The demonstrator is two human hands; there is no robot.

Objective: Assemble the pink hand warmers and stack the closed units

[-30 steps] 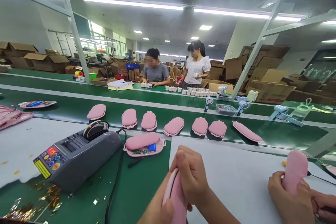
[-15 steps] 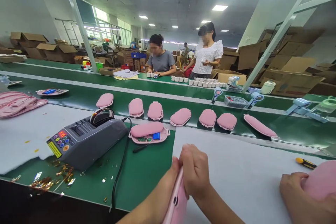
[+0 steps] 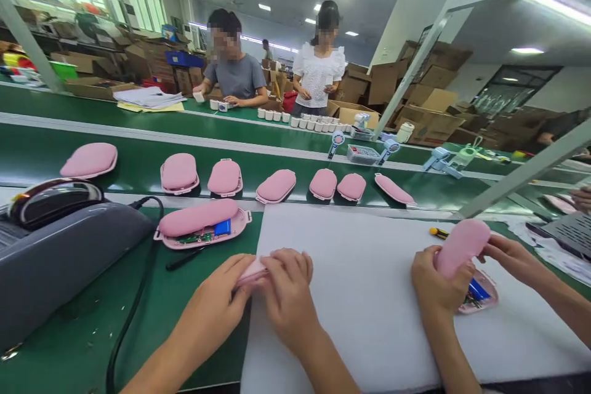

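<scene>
My left hand (image 3: 219,292) and my right hand (image 3: 290,289) are both closed around a pink plastic casing (image 3: 252,273), over the edge of the white sheet. Most of the casing is hidden by my fingers, and one narrow side shows. To the left of my hands lies an open pink casing (image 3: 203,225), its padded cover resting askew over a green circuit board and a blue battery (image 3: 222,227). A black thin tool (image 3: 184,258) lies in front of it.
Several closed pink casings (image 3: 276,186) stand in a row on the green bench. A grey tape dispenser (image 3: 69,258) with a black cable is at left. On the right, a co-worker's hands (image 3: 438,286) hold a pink cover (image 3: 463,246) by an open casing. A yellow-handled cutter (image 3: 438,233) lies behind.
My view has turned to the right. The casing in my hands has gone from steeply upright to flatter. The co-worker's pink cover now appears raised, with an open casing below it.
</scene>
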